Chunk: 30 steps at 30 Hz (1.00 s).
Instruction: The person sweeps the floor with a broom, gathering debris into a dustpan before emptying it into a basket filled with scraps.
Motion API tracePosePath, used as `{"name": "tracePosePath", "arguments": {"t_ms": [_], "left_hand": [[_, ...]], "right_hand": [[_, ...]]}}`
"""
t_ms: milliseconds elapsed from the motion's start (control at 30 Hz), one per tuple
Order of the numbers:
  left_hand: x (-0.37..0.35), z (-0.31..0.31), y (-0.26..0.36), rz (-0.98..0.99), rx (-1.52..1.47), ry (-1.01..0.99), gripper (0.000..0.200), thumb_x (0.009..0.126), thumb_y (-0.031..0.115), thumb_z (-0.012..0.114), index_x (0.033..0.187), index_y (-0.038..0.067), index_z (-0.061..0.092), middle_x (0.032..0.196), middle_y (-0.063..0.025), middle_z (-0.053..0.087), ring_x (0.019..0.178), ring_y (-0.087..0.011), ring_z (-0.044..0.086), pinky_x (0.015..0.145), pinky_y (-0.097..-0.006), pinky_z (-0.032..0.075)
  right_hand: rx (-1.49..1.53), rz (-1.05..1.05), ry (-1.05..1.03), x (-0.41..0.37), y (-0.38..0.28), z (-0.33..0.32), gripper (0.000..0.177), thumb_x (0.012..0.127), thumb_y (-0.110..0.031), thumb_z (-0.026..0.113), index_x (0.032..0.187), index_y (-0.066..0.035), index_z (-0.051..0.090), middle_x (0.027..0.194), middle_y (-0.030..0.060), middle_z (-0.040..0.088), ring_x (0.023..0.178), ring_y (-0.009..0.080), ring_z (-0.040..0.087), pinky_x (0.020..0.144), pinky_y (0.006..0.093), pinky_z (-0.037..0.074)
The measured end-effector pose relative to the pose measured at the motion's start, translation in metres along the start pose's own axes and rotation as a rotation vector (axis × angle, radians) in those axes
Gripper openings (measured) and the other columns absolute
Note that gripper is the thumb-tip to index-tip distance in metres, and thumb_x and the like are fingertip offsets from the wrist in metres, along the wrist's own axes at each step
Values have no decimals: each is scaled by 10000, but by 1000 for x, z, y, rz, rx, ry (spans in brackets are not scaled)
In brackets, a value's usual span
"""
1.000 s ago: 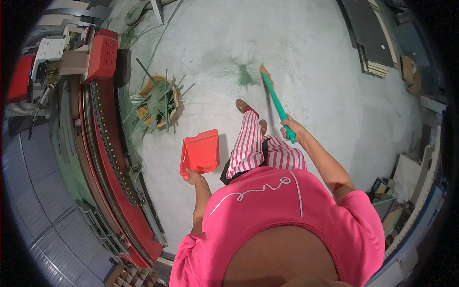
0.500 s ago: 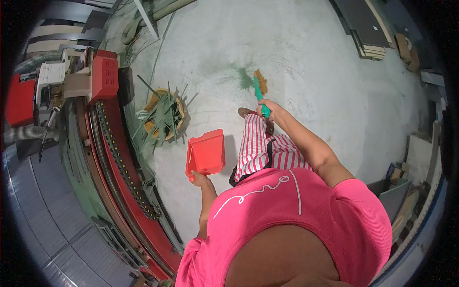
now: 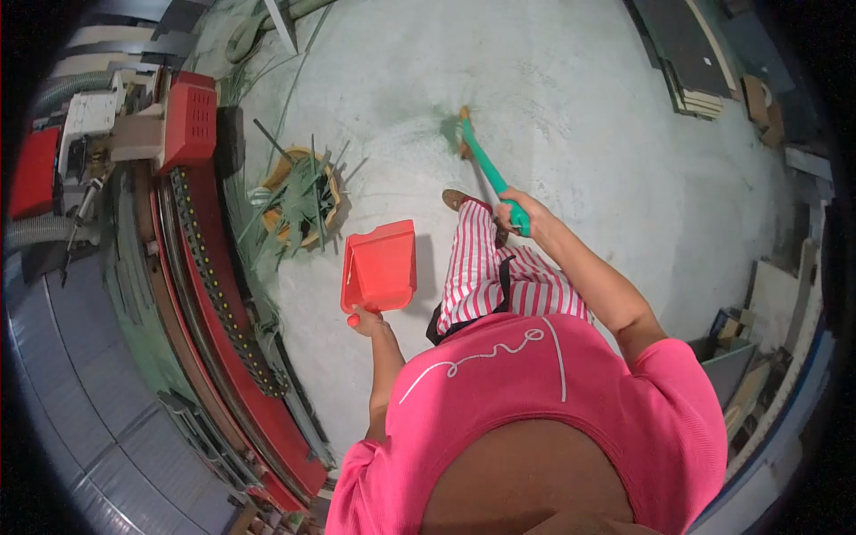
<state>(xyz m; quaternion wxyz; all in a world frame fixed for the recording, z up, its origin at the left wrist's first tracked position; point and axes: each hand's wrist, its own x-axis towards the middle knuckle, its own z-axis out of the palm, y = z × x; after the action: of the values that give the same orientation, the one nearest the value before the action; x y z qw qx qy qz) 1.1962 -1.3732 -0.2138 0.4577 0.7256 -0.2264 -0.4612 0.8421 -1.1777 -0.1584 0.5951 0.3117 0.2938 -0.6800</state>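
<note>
My right hand (image 3: 515,212) is closed around the green handle of a hand brush (image 3: 486,165). The brush's brown bristles are down at a patch of green dust (image 3: 453,132) on the floor. To the left, my left hand (image 3: 366,322) grips the short handle of a red dustpan (image 3: 382,263), whose wide mouth faces away from me. A yellowish bin (image 3: 330,207) filled with green strips (image 3: 305,192) stands left of the dustpan, some strips sticking out over its rim.
A red machine (image 3: 189,120) with a long rail and cable chain runs down the left side. Stacked boards (image 3: 691,67) lie at the back right, and more panels (image 3: 740,366) lean at the right. A thick hose (image 3: 250,36) lies at the back left.
The brush has swung left onto the green dust, its handle now slanting down to the right. My right hand has shifted slightly right and nearer; the dustpan has moved slightly up in view.
</note>
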Motion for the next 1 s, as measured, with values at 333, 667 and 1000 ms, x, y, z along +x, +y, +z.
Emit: {"name": "tracePosePath", "arguments": {"t_ms": [333, 667, 1000], "left_hand": [[-14, -25, -7, 59, 362, 170, 360, 752, 230, 563, 991, -8, 435, 938, -132, 534, 774, -229, 535, 662, -315, 464], [4, -21, -21, 13, 85, 125, 324, 752, 225, 566, 938, 1, 425, 913, -112, 525, 783, -210, 528, 622, -319, 475], [3, -17, -31, 148, 323, 111, 325, 771, 156, 533, 1008, -19, 396, 942, -133, 515, 769, -245, 553, 607, -344, 496]], "right_hand": [[-43, 188, -297, 57, 3, 3, 211, 754, -203, 421, 580, -99, 365, 504, -16, 453, 406, 88, 459, 360, 219, 391], [-25, 210, -108, 7, -14, -31, 155, 742, -109, 503, 863, -108, 405, 556, 25, 418, 393, 76, 395, 346, 187, 379], [-654, 491, -35, -22, -50, -34, 611, 757, -137, 510, 1233, -325, 176, 623, 15, 408, 411, 37, 363, 336, 154, 335]]}}
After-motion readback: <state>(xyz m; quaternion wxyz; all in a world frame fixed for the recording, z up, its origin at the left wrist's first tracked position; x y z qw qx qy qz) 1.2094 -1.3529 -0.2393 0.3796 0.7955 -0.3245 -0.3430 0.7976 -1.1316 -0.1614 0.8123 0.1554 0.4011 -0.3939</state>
